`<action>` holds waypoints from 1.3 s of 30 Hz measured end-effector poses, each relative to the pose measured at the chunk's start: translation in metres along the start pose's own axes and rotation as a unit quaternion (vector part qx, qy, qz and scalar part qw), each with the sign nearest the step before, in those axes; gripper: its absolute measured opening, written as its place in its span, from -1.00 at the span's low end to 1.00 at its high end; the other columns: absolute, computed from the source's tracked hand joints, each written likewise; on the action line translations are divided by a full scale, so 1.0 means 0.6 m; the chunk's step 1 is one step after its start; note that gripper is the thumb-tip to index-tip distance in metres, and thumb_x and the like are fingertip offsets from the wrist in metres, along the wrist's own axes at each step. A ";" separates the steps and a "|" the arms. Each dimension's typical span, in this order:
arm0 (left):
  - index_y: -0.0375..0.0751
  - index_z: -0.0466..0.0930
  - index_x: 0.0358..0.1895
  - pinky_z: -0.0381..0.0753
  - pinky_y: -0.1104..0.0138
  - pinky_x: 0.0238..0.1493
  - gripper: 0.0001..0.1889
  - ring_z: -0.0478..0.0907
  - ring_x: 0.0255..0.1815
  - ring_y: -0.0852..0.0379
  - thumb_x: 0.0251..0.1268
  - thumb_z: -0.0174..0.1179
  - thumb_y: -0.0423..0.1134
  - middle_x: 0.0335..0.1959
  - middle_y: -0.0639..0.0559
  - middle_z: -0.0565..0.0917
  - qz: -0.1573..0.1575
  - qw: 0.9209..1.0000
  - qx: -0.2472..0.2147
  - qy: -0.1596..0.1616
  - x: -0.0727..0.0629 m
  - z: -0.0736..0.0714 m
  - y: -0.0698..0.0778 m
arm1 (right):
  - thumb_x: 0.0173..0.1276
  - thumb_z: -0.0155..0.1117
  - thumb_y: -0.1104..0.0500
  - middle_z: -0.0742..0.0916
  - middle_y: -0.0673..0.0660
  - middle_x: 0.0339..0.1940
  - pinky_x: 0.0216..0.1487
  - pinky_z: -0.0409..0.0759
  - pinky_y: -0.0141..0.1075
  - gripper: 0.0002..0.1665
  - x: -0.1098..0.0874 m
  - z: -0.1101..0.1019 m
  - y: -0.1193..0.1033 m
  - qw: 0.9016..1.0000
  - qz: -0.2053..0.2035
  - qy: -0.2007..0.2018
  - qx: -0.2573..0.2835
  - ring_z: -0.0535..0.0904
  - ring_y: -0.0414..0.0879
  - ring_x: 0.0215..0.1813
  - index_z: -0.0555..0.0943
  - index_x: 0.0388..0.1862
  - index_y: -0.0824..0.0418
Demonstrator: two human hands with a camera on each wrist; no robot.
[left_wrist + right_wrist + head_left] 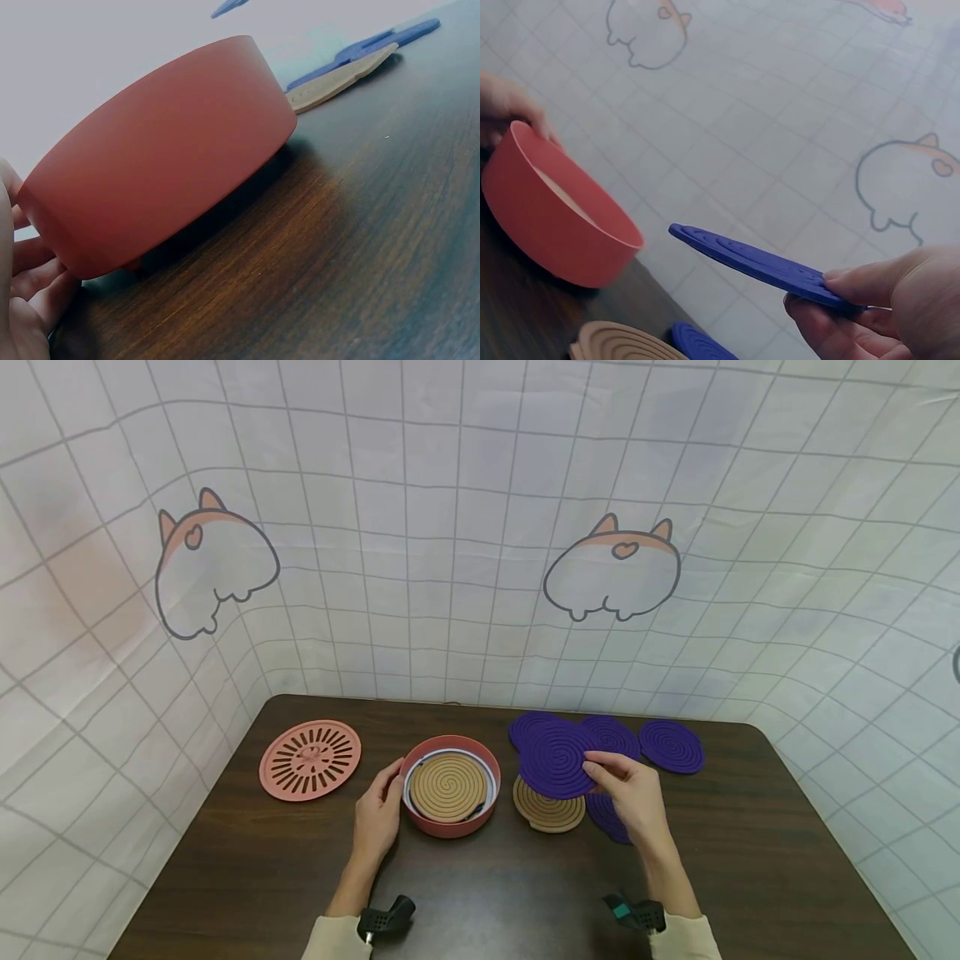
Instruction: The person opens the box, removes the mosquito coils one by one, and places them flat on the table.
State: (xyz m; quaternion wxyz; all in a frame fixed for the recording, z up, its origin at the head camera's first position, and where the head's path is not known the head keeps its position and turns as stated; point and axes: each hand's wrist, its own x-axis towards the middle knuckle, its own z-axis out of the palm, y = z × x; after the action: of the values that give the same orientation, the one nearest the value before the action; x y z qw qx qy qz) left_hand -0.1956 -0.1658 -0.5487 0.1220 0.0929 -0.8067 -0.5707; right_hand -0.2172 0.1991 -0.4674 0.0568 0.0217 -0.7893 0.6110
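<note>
My right hand [628,789] pinches a purple mosquito coil [557,760] at its right edge, thumb on top and fingers beneath. The coil hangs flat in the air in the right wrist view, above other coils. My left hand [378,814] holds the left side of a round red container [491,814], its fingers at the wall and rim. Inside the container, a tan mosquito coil [448,787] lies over a white-rimmed liner with dark marks. Below the raised coil, another tan mosquito coil [551,814] lies on the table, partly covered in the head view.
Several purple mosquito coils lie to the right, including one apart at the back right [672,746] and another partly hidden by my right hand [606,817]. A pink slotted lid [311,760] rests at the left on the dark wooden table [495,893]. A white gridded cloth [465,568] stands behind.
</note>
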 end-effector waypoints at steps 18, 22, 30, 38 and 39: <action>0.05 0.50 0.37 0.40 -0.02 0.44 -0.59 0.43 0.44 -0.03 0.59 -0.03 -0.04 0.36 -0.04 0.56 -0.001 1.000 -0.003 0.000 0.000 -0.001 0.002 | 0.34 0.40 0.20 0.79 -0.19 -0.36 -0.30 0.73 -0.39 -0.56 0.002 -0.057 0.002 0.997 0.019 0.062 0.032 0.71 -0.27 -0.41 0.65 0.12 0.44; 0.04 0.50 0.37 0.41 -0.02 0.43 -0.60 0.44 0.44 -0.03 0.59 -0.02 -0.04 0.36 -0.04 0.57 0.002 1.000 -0.001 0.001 0.000 -0.001 0.002 | 0.32 0.43 0.18 0.79 -0.17 -0.39 -0.31 0.72 -0.39 -0.54 0.002 -0.068 0.006 0.996 0.025 0.076 0.035 0.71 -0.28 -0.42 0.66 0.10 0.44; 0.03 0.51 0.37 0.40 -0.02 0.44 -0.60 0.44 0.44 -0.03 0.58 -0.02 -0.05 0.36 -0.05 0.57 0.002 1.000 -0.001 0.000 0.000 0.000 0.001 | 0.27 0.48 0.13 0.79 -0.13 -0.41 -0.33 0.71 -0.42 -0.54 -0.001 -0.097 0.016 0.992 0.055 0.110 0.035 0.71 -0.24 -0.45 0.69 0.07 0.38; 0.01 0.50 0.37 0.40 -0.03 0.44 -0.59 0.43 0.44 -0.04 0.59 -0.02 -0.05 0.36 -0.06 0.57 0.004 1.000 0.000 0.001 0.001 0.000 0.000 | 0.26 0.48 0.14 0.80 -0.16 -0.45 -0.33 0.69 -0.46 -0.55 -0.003 -0.118 0.023 0.988 0.068 0.135 0.040 0.70 -0.25 -0.47 0.70 0.06 0.36; 0.00 0.50 0.38 0.39 -0.03 0.44 -0.59 0.43 0.44 -0.04 0.59 -0.02 -0.04 0.36 -0.06 0.57 0.004 1.000 -0.001 0.001 0.001 0.000 0.000 | 0.26 0.48 0.15 0.80 -0.16 -0.46 -0.34 0.69 -0.45 -0.56 -0.002 -0.120 0.024 0.987 0.067 0.138 0.047 0.70 -0.26 -0.48 0.70 0.06 0.37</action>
State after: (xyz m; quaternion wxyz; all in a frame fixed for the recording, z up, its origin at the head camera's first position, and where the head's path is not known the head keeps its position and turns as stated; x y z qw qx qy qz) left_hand -0.1959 -0.1661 -0.5485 0.1248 0.0899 -0.8066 -0.5707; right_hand -0.2128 0.2722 -0.4636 0.1227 -0.1126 -0.7439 0.6472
